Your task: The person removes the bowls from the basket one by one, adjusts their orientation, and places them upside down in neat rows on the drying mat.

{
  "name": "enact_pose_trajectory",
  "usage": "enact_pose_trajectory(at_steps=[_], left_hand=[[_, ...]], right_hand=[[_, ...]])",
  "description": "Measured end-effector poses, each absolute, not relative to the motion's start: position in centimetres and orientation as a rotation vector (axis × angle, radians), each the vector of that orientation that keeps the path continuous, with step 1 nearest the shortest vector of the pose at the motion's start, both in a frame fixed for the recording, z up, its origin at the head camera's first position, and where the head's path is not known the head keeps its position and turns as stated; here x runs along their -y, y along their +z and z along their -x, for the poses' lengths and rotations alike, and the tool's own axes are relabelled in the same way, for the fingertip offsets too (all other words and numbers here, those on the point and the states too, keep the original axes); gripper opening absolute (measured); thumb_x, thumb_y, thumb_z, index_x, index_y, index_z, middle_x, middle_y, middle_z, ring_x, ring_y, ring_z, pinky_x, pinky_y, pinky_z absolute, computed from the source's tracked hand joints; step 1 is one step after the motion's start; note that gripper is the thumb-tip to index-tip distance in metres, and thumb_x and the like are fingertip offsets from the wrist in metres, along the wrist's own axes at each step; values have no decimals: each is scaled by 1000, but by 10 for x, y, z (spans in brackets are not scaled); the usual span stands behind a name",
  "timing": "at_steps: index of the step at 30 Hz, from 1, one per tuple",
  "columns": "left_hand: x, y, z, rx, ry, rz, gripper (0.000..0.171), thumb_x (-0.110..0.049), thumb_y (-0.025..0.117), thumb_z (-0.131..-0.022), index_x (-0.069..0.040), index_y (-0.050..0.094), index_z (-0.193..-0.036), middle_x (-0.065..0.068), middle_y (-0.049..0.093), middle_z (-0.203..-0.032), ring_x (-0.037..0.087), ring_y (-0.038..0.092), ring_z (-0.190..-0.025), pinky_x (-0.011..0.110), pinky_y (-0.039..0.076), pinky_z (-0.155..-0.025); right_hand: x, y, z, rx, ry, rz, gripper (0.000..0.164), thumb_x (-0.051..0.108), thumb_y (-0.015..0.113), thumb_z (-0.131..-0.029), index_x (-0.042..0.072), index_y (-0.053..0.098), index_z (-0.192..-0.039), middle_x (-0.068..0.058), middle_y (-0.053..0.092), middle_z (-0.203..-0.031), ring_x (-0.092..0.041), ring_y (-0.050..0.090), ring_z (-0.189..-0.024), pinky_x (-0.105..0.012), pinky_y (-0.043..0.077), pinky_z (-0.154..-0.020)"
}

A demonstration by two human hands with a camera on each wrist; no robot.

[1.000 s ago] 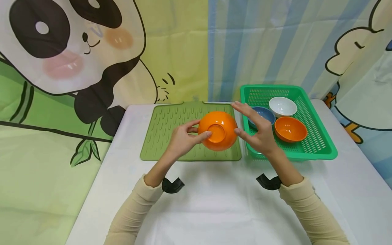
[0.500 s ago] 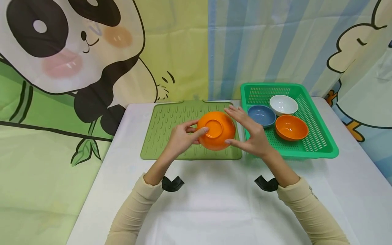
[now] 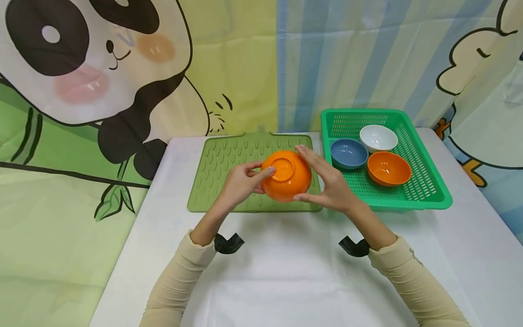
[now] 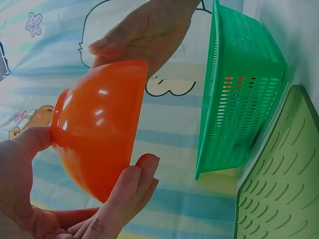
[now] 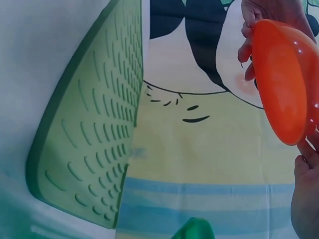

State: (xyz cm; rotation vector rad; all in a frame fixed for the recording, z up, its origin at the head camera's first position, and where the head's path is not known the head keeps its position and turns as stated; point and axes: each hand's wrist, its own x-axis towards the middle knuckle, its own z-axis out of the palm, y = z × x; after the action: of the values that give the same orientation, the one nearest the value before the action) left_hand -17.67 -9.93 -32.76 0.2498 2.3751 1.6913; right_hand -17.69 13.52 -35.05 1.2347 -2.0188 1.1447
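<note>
Orange bowl (image 3: 292, 186) tilted above green mat (image 3: 216, 181), base toward person. Left hand (image 3: 242, 183) pinching base and rim; right hand (image 3: 332, 187) near mat's right edge, fingers spread round bowl, firm contact hard to judge. Glossy bowl could drop matward if left thumb slips.

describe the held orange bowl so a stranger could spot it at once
In the head view, find the olive mat left of the green basket. Over that mat, the left hand grips this orange bowl. Its base faces the camera, whereas the other orange bowl shows its inside.
</note>
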Motion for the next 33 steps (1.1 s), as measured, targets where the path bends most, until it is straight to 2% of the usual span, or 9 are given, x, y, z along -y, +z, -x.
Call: enact_pose_trajectory(at_steps=[8, 12, 19, 33], left_hand=[[100, -326, 176, -2372, 1679, -238, 66, -46, 67, -81, -1, 54, -127, 13, 69, -93, 26, 67, -64, 33, 57, -63], [100, -325, 176, -2368, 1674, -236, 64, -46, 67, -81, -1, 55, -126, 13, 69, -93, 24, 67, -63, 35, 57, -64], [100, -324, 175, -2370, 1658, -240, 64, -45, 67, -82, 0, 54, -125, 13, 68, -96, 23, 67, -62, 32, 57, -62], [102, -323, 175, -2356, 1647, -261, 61, -44, 66, -82, 1, 56, -123, 14, 68, -95, 23, 67, -61, 32, 56, -64]], right_hand=[[-137, -365, 182, 2084, 1151, -1205, 95, 53, 69, -74, -9, 35, -137, -17, 35, -143, -32, 31, -132, -41, 31, -106], [-137, -368, 181, 2107, 1160, -1201, 97, 55, 68, -74, -8, 33, -138, -18, 34, -144, -32, 31, -132, -41, 32, -105], [-137, -372, 181, 2117, 1197, -1198, 100, 57, 69, -71, -9, 34, -137, -20, 34, -143, -33, 32, -131, -43, 32, -105], [-135, -369, 176, 2178, 1230, -1171, 94, 55, 69, -74, -1, 33, -141, -13, 34, -145, -28, 35, -131, -44, 35, -103]])
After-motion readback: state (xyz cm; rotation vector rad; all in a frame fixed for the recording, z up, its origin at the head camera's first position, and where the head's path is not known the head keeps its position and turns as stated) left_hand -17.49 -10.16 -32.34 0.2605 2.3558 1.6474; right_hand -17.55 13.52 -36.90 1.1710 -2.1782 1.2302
